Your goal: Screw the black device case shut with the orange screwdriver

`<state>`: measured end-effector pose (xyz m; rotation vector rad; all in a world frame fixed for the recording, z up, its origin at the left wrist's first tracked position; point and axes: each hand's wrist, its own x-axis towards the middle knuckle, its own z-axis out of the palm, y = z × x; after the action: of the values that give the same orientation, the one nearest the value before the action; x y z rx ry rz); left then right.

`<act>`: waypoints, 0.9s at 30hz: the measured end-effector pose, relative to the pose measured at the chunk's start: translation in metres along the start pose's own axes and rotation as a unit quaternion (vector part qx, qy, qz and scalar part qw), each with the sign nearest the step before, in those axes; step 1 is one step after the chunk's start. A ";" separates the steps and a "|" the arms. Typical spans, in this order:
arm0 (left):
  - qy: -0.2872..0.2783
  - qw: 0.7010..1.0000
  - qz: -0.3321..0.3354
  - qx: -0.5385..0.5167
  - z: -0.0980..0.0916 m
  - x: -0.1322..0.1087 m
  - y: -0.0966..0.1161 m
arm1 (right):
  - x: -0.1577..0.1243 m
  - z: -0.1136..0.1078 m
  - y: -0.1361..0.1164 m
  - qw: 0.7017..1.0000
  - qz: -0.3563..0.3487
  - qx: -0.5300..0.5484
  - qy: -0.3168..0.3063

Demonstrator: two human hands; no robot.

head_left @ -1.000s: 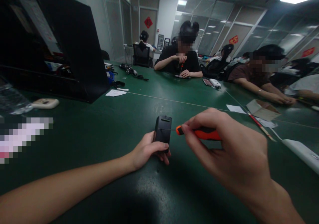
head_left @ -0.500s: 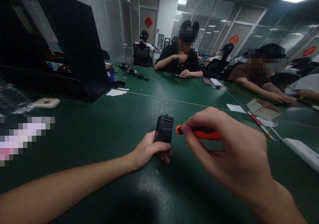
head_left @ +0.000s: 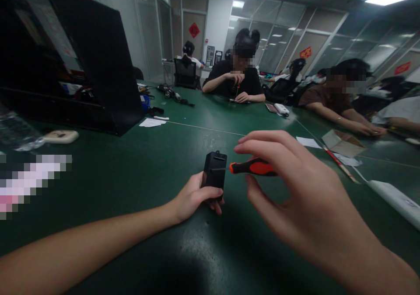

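My left hand is closed around a small black plastic box, thumb across its lower front. The box stands tilted upright above the green table, with a slot near its top. From the right, a screwdriver with an orange and black handle points at the box, and its thin shaft reaches the front face. My right hand is around the handle. Its thumb and index finger are spread off the grip, while the handle's rear end disappears behind the hand. Whether the tip sits in a screw is too small to tell.
A large black case stands at the left, with a white rounded object before it. Cables and paper lie farther back. A small cardboard box is at the right. Co-workers sit across the green table.
My right thumb and index finger have parted from their pinch on the screwdriver handle. The screwdriver still points at the black box, and my left hand keeps its hold.
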<state>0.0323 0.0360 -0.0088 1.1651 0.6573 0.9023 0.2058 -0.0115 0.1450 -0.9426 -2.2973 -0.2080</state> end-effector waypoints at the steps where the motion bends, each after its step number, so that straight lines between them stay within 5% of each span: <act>1: 0.000 1.000 0.002 0.003 0.001 0.000 0.001 | 0.000 0.000 -0.001 1.000 -0.001 0.000 -0.007; 20: -0.022 1.000 -0.005 0.003 0.002 -0.003 0.005 | 0.000 -0.008 -0.004 1.000 0.012 0.026 -0.013; 27: 0.010 1.000 0.000 -0.013 0.000 -0.002 -0.003 | 0.001 -0.004 -0.004 0.999 0.006 0.044 -0.012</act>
<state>0.0317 0.0337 -0.0115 1.1343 0.6591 0.9206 0.2047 -0.0150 0.1487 -0.9187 -2.3025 -0.0886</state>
